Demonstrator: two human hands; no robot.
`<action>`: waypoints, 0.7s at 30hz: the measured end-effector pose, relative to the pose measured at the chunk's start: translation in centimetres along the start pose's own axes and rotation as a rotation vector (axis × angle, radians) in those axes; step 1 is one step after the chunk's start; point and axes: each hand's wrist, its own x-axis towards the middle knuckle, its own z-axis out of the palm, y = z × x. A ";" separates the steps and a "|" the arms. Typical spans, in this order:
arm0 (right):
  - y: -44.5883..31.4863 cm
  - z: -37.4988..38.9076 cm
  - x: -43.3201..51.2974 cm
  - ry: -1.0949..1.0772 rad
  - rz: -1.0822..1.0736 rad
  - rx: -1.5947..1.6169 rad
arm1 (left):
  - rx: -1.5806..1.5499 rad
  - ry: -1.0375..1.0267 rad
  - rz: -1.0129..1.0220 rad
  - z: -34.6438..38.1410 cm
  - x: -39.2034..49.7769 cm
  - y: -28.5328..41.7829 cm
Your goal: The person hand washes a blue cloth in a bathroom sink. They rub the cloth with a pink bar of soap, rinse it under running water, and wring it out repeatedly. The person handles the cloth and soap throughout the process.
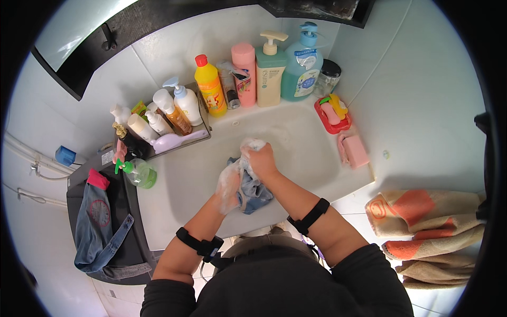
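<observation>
A wet blue denim cloth (pixel 255 192) is bunched over the front part of the white sink basin (pixel 309 158). My left hand (pixel 229 188), coated in suds, grips the cloth on its left side. Foam also covers the fingers of my right hand (pixel 261 158), which is closed on the upper part of the cloth. Both hands are close together, and the fabric between them is white with lather. Foam hides some of the fingertips. Cloudy water seems to lie in the basin around the cloth.
Several bottles, among them a yellow one with a red cap (pixel 212 89), line the back ledge. A grey tray (pixel 202 136) holds more bottles and a lilac hairbrush (pixel 178 140). Right are a red soap dish (pixel 334 119) and pink block (pixel 355 151). Denim clothing (pixel 93 226) lies left; a towel (pixel 424 222) hangs right.
</observation>
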 end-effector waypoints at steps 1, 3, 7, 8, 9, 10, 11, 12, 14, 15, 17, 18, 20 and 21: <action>0.2 -0.8 0.6 0.010 -0.027 -0.132 | -0.066 0.033 -0.049 -0.4 0.0 0.1; 0.6 -2.8 1.7 -0.008 0.009 -0.189 | -0.086 0.102 -0.135 -1.5 -0.6 1.2; 1.4 -6.7 3.5 -0.075 0.001 -0.113 | -0.065 -0.118 -0.045 -3.8 -2.5 3.1; 1.6 -7.4 3.9 -0.035 -0.173 -0.261 | 0.024 -0.156 -0.006 -4.2 -2.7 3.1; 1.8 -7.9 4.2 0.022 -0.323 -0.400 | 0.050 -0.148 -0.006 -4.6 -2.8 2.8; 2.0 -8.3 4.5 0.095 -0.525 -0.561 | 0.126 -0.070 -0.004 -4.8 -2.7 2.5; 2.1 -8.6 4.6 0.185 -0.705 -0.710 | 0.203 0.008 0.000 -4.8 -2.6 2.1; 2.1 -8.7 4.6 0.323 -0.831 -0.845 | 0.230 0.035 0.025 -4.7 -2.3 1.7; 1.9 -8.7 4.4 0.293 -0.824 -0.841 | 0.264 0.073 0.069 -4.3 -2.0 1.1; 1.7 -8.6 4.2 0.253 -0.816 -0.884 | 0.234 0.102 0.069 -4.0 -2.0 0.9; 0.8 -8.0 3.5 0.274 -0.508 -0.931 | 0.107 0.047 0.093 -3.4 -2.2 1.0; 0.3 -7.7 2.9 0.238 -0.334 -0.981 | 0.021 0.075 -0.011 -3.2 -2.3 1.1; -0.9 -6.5 1.5 0.322 0.156 -0.282 | -0.173 0.053 -0.149 -2.9 -2.3 1.3; -1.5 -5.7 0.6 0.379 0.339 0.068 | -0.218 -0.025 -0.148 -2.7 -2.2 1.3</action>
